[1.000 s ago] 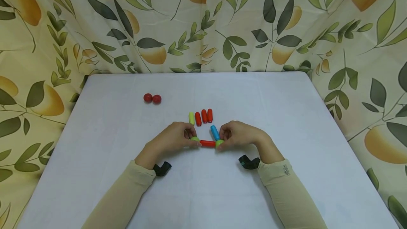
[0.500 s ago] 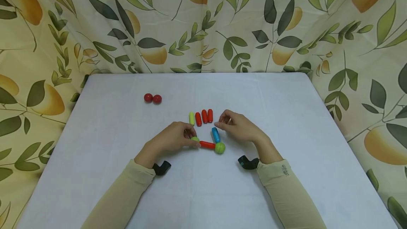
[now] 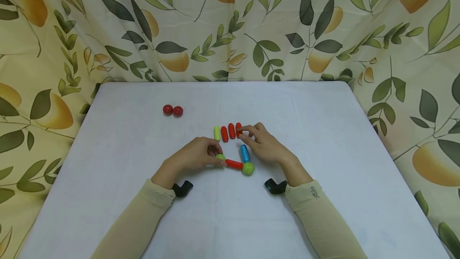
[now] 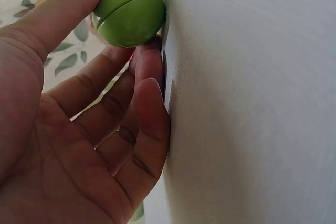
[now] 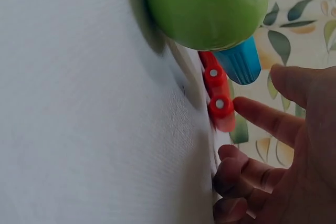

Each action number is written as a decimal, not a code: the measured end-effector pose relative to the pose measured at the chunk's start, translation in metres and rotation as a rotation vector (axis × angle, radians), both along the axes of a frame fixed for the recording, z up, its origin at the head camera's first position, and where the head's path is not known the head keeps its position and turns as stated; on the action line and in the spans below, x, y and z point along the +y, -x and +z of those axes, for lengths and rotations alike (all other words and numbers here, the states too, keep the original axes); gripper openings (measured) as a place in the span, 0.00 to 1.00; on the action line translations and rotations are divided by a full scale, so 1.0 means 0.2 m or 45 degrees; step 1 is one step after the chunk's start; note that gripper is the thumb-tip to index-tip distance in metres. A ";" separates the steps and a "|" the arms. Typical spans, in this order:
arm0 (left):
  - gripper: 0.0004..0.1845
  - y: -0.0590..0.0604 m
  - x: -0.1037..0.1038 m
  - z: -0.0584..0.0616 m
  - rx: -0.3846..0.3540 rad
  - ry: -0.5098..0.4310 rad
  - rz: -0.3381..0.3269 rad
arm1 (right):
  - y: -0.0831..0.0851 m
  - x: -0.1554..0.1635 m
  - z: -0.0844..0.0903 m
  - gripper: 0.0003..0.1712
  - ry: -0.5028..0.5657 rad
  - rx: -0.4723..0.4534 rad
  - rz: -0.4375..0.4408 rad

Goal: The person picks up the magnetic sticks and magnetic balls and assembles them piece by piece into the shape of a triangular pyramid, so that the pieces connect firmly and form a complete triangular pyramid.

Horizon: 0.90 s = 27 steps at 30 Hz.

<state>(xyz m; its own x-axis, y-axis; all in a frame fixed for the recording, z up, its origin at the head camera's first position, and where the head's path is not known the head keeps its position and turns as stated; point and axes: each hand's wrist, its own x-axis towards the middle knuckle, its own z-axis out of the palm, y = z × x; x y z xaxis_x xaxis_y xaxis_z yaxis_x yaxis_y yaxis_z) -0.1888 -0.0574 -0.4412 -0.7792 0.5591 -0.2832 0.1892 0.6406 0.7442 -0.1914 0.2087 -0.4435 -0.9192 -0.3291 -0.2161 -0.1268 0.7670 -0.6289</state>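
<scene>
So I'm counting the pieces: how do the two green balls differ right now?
The left green ball is gripped by the left hand; the right green ball lies free of either hand. The right one also touches the blue stick. Both cap the red stick lying between them.

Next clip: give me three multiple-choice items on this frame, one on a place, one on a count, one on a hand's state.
1. Where are the two red balls?
A. far left of the table
B. beside the blue rod
C. in the right hand

2. How many green balls are there?
A. one
B. two
C. four

3. What is the left hand doing?
A. lying flat
B. holding a green ball
C. lifted clear

Key: 1 A, they sit apart at far left. 2 B, one at the left fingers, one joining red rod and blue rod. 3 B, fingers pinch it in the left wrist view.
</scene>
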 end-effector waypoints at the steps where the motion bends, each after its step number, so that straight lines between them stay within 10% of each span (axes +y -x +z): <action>1: 0.13 0.00 0.00 0.00 -0.003 -0.001 -0.001 | 0.00 0.00 0.00 0.24 0.004 0.014 -0.010; 16: 0.12 0.00 0.00 0.00 -0.021 0.000 0.007 | 0.02 0.01 0.00 0.08 -0.077 0.171 -0.188; 27: 0.12 0.00 0.00 0.01 -0.029 -0.010 0.001 | 0.03 0.03 0.01 0.18 0.058 0.120 -0.271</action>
<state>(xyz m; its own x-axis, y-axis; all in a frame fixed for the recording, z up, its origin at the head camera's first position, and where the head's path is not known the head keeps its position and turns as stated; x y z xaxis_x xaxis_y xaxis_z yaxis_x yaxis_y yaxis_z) -0.1885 -0.0582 -0.4395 -0.7729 0.5609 -0.2967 0.1715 0.6348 0.7534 -0.1966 0.2140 -0.4410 -0.9843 -0.1334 -0.1154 -0.0252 0.7539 -0.6565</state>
